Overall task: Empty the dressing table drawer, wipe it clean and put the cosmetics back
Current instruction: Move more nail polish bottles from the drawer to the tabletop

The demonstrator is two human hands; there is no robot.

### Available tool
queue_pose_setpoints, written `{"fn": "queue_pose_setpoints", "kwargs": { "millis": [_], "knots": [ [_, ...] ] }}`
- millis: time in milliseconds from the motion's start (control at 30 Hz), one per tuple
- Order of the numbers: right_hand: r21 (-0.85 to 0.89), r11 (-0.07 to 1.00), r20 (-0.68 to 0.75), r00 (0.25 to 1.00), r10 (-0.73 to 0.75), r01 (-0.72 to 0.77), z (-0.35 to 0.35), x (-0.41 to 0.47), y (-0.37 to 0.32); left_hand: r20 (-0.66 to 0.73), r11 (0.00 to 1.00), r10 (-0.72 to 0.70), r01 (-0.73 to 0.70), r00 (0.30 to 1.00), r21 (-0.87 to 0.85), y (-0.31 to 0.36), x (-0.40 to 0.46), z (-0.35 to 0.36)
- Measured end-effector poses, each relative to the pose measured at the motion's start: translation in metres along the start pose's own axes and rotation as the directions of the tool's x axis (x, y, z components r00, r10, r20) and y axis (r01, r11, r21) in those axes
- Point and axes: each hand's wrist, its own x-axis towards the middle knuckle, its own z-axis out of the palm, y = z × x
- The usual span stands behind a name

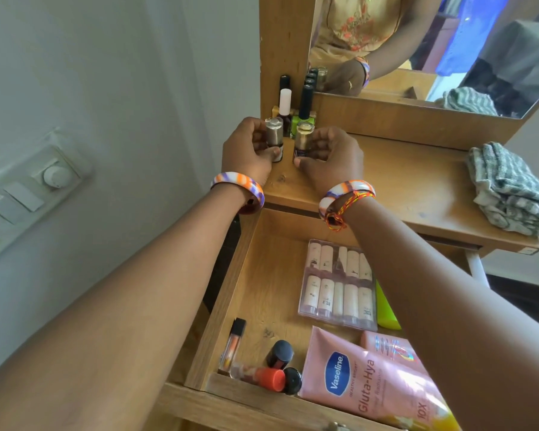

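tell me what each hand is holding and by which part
Left hand grips a silver-capped bottle by its lower body; right hand grips a gold-capped bottle by its lower body. Both stand on the tabletop.

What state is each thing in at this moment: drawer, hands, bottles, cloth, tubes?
Drawer: pulled open, still holding cosmetics.
Left hand: grips a silver-capped bottle, upright on the tabletop.
Right hand: grips a gold-capped bottle, upright.
Nail polish bottles: upright, capped.
Striped cloth: crumpled on the tabletop.
Vaseline tube: lying flat in the drawer.
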Motion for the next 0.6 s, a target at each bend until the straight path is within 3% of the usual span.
{"fn": "queue_pose_setpoints", "kwargs": {
  "millis": [267, 600],
  "knots": [
    [-0.044, 0.995, -0.019, 0.996, 0.087, -0.088, 0.007, 0.017, -0.003, -0.067, 0.994, 0.013, -0.006, 0.998, 0.105, 0.002, 0.017, 0.007],
    [-0.003, 0.989, -0.073, 0.986, 0.149, -0.149, 0.011, 0.021, 0.0, -0.1, 0.996, -0.02, 0.029, 0.995, 0.085, -0.005, 0.022, 0.013]
  ]
}}
